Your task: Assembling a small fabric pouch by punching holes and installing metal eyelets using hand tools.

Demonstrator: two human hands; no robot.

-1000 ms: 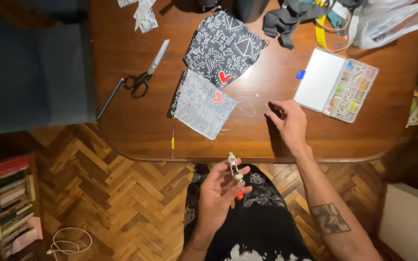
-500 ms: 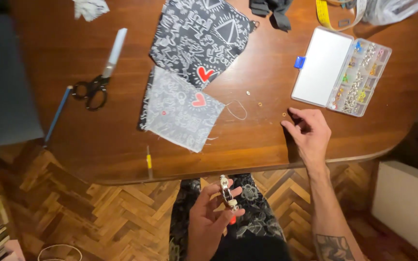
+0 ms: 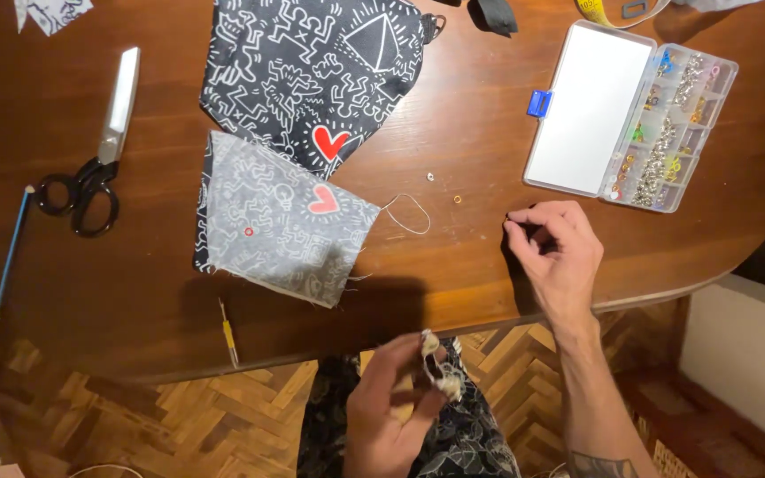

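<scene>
Left hand [image 3: 391,403] still below the tabletop [image 3: 453,115] edge over the lap, gripping a small metal tool [image 3: 440,376], blurred, maybe pliers. Right hand [image 3: 555,252] same spot near the bead box [image 3: 630,111], fingertips now pinched; on what, can't tell.

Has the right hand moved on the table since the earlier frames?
Yes: the right hand drew back from the clear organizer box, toward the table's near edge.

left hand [image 3: 393,409] curled, right hand [image 3: 555,252] pinching
</scene>
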